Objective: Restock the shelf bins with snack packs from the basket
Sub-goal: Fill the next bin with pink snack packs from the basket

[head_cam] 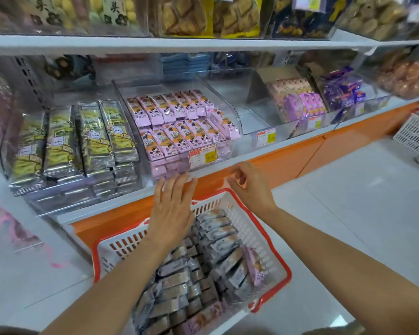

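White-tiled shop aisle, orange-based shelving. Left hand (172, 206) flat, fingers straight, tips at front of clear bin (237, 118), holding nothing. Right hand (249, 187) just beside, fingers loosely bent at shelf lip (215, 169), nothing held. Below both wrists: red-rimmed white basket (287, 272), filled with rows of grey snack packs (218, 238), lone pink pack (255, 264) against right wall. Clear bin holds pink cartoon-print packs (179, 131), two rows on top. Left neighbour bin: green-black packs (78, 141). Far right bin: purple packs (344, 93).
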